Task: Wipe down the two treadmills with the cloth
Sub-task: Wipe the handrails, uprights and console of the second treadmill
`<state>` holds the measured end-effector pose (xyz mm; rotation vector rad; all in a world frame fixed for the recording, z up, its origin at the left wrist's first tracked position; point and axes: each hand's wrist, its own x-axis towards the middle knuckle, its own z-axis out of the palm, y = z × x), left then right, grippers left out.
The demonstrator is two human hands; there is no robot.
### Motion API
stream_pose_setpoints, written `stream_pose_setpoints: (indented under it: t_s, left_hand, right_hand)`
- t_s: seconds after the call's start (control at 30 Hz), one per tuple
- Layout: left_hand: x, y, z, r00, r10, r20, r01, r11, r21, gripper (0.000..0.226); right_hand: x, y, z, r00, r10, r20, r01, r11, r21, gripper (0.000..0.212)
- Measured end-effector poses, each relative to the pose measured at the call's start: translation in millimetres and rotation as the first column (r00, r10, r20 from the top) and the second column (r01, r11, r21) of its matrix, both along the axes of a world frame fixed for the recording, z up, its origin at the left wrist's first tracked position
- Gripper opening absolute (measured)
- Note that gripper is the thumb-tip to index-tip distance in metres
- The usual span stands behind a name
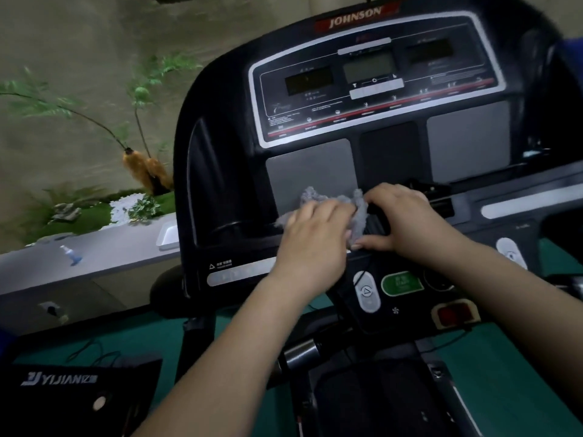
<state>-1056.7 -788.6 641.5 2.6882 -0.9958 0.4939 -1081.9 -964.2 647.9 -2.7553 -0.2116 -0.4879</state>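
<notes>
From the head camera, the grey cloth (328,205) is seen bunched on the lower ledge of the treadmill console (220,171), just below the left grey panel (310,171) and between the two hands. The left hand (310,238) is laid over the cloth with its fingers curled down onto it, so the grip there is pressed onto the fabric rather than spread. The right hand (407,216) is curled round a dark part at the middle of the ledge, with its thumb touching the cloth's lower edge; whether any cloth is pinched there cannot be told.

The ledge is judged to be the part being wiped, with the display (369,67) above and the buttons (400,283) below probably not yet done. For a good pass, the cloth would best be flattened under the palm instead of balled up, and drawn along the ledge in overlapping strokes, with light pressure near the green start button so nothing is triggered. The right hand could serve to steady the console while the left does the sweeping.

Much is hard to make out. The frame is dim and smeared by motion, so the display text is not readable. The console's right side is cut off by the edge. Only a corner of a second machine (82,392) is shown at lower left. What lies beneath both hands is hidden, and a small bottle (71,255) on the grey table (120,257) is blurred.
</notes>
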Motion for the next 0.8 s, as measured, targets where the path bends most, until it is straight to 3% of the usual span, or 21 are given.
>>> stream_pose_setpoints:
  t_s: [0.07,0.17,0.3,0.47,0.6,0.8]
  left_hand:
    - [2.8,18.1,-3.5,0.999,-0.022,0.032,0.022,1.0,0.013,0.039]
    - [10.0,68.4,-9.1,0.993,0.097,0.067,-0.099,0.995,0.03,0.041]
    - [8.4,108.2,-11.1,0.975,0.222,0.027,-0.222,0.975,-0.002,0.052]
    - [-4.3,53.3,-6.9,0.981,0.187,0.061,-0.186,0.982,-0.007,0.05]
    - [-12.7,-19.0,-1.0,0.986,0.143,0.083,-0.148,0.987,0.059,0.048]
    - [-12.8,-58.3,2.9,0.997,0.046,0.065,-0.05,0.996,0.071,0.044]
  right_hand:
    - [0.2,0.4,-0.1,1.0,0.0,0.012,0.0,1.0,-0.005,0.065]
    - [-1.2,-0.4,2.7,1.0,0.012,-0.01,-0.012,1.0,0.009,0.062]
    - [-15.7,-13.6,2.3,0.994,0.04,0.104,-0.058,0.983,0.174,0.05]
    - [-48.3,-74.6,-6.1,0.915,-0.22,0.338,0.147,0.962,0.228,0.023]
    - [-62.9,-130.1,-16.5,0.894,-0.401,0.197,0.37,0.912,0.179,0.034]
    - [-64.0,-146.3,-23.8,0.916,-0.353,0.192,0.315,0.927,0.203,0.036]
